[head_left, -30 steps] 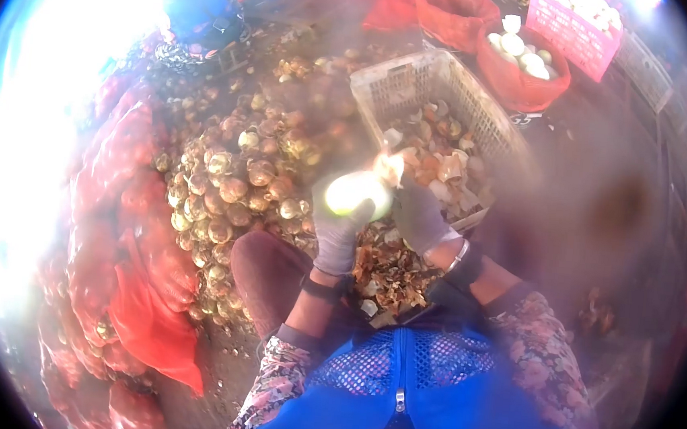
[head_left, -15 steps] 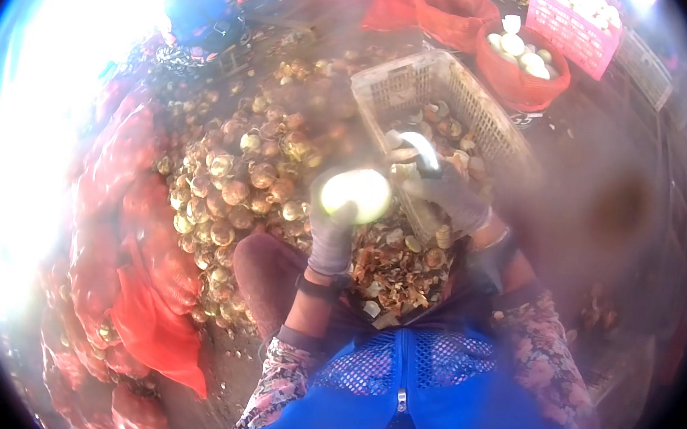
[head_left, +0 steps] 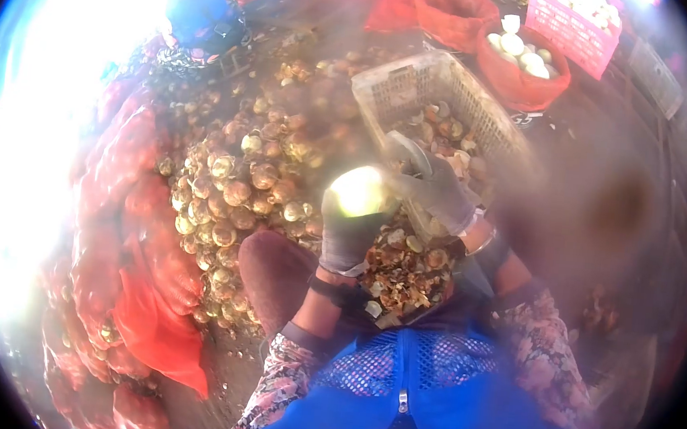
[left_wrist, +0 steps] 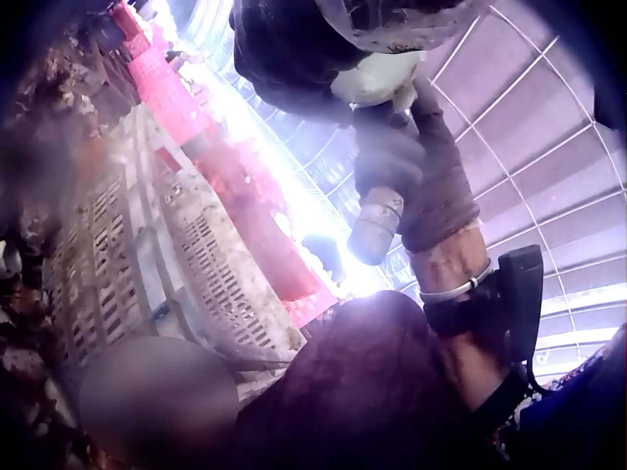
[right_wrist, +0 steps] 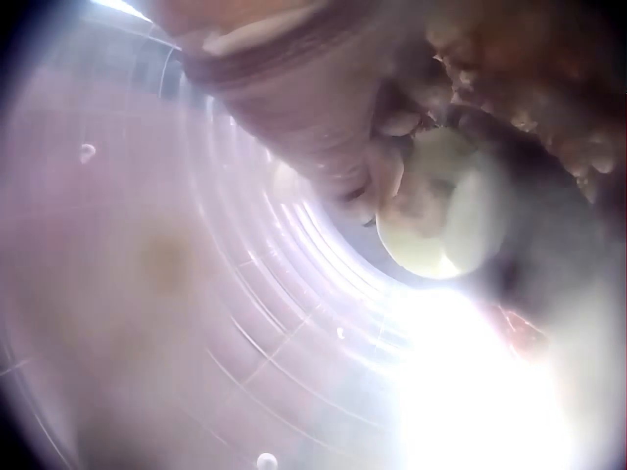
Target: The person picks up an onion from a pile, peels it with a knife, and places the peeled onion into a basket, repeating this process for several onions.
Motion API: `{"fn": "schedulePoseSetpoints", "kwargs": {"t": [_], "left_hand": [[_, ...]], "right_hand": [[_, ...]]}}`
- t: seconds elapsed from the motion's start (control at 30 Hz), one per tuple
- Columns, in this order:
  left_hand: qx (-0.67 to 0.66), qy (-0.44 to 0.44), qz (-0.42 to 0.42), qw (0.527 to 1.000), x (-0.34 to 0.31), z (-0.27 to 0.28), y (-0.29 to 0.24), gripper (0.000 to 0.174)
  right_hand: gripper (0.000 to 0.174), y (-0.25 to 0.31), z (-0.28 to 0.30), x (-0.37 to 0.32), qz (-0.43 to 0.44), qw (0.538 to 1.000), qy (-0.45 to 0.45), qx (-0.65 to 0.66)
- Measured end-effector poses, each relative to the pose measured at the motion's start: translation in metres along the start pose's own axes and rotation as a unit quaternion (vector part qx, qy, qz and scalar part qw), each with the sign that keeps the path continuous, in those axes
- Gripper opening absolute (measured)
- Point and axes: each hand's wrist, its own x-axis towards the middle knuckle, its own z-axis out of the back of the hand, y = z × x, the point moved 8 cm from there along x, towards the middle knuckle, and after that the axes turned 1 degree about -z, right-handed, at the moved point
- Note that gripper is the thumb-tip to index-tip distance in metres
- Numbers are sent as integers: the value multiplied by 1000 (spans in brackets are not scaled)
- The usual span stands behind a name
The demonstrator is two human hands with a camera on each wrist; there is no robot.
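A pale, peeled onion (head_left: 359, 190) sits in my gloved left hand (head_left: 347, 237), with the fingers cupped around it from below. My gloved right hand (head_left: 443, 196) is close at the onion's right side and grips a knife (head_left: 414, 154) whose broad, slightly curved blade points up and away from me. In the left wrist view the onion (left_wrist: 380, 80) shows between the two gloves. The right wrist view shows the onion (right_wrist: 416, 240) beside the fingers, partly blurred.
A large heap of unpeeled onions (head_left: 232, 190) lies to the left, beside red mesh sacks (head_left: 150, 264). Ahead stands a plastic crate (head_left: 403, 78) with onions and skins in it. Loose skins (head_left: 407, 280) lie before my lap. Beyond is a red sack (head_left: 523, 87) of peeled onions. Another person (head_left: 202, 14) is far left.
The right hand first pulled away from the onion to the right, the blade coming into view, then returned beside it. The left hand turned, so its back now shows below the onion.
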Motion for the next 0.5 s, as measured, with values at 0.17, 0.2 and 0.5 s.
{"fn": "schedulePoseSetpoints", "kwargs": {"t": [0.17, 0.2, 0.5], "left_hand": [[-106, -30, 62, 992, -3, -2, 6, 52], [2, -20, 41, 999, 0, 5, -4, 67], [-13, -54, 30, 998, 5, 15, -16, 80]], "right_hand": [[44, 3, 7, -4, -25, 998, 42, -49], [45, 5, 11, -6, -17, 996, 51, -67], [53, 27, 27, -22, -17, 986, 96, -132]]}}
